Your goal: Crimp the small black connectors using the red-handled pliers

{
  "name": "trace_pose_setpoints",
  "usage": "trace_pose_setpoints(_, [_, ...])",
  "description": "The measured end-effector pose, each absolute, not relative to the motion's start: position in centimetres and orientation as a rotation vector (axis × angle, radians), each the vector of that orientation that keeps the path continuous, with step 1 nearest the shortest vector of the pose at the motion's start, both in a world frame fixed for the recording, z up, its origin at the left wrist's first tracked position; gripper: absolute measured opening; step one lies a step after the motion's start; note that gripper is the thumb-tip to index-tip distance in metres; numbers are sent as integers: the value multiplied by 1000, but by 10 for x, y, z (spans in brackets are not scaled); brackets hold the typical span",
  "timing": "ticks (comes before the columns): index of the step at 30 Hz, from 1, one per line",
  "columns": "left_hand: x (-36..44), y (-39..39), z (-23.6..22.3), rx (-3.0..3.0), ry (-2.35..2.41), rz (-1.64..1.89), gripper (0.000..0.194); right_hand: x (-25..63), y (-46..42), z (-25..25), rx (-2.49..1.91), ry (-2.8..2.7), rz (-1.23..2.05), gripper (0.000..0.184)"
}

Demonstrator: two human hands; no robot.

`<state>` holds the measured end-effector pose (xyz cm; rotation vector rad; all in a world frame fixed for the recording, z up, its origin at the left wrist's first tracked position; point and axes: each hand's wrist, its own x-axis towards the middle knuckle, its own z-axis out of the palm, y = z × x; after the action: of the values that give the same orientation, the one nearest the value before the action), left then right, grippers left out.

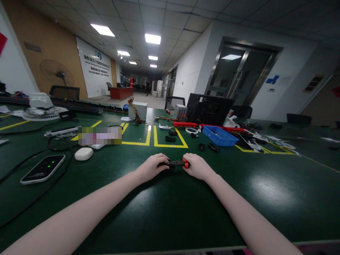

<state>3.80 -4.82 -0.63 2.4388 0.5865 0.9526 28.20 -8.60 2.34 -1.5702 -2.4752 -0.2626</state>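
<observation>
My right hand is closed round the red-handled pliers, whose dark jaws point left. My left hand pinches a small black piece at the tip of the pliers. Fingers cover most of that piece, so its kind does not show. Both hands are just above the green tabletop, close together. Beyond them, small black parts lie inside a yellow-taped rectangle. Two more black pieces rest on the table to the right of it.
A blue plastic tray stands to the right, before a black computer case. On the left lie a phone-like device, a white earbud case and black cables. A power supply with coloured wires sits at the back.
</observation>
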Motion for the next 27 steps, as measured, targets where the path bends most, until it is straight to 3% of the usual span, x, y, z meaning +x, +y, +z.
trace_pose_setpoints(27, [37, -45, -10, 2388, 630, 982, 6, 283, -84, 23, -1570, -2490, -189, 13])
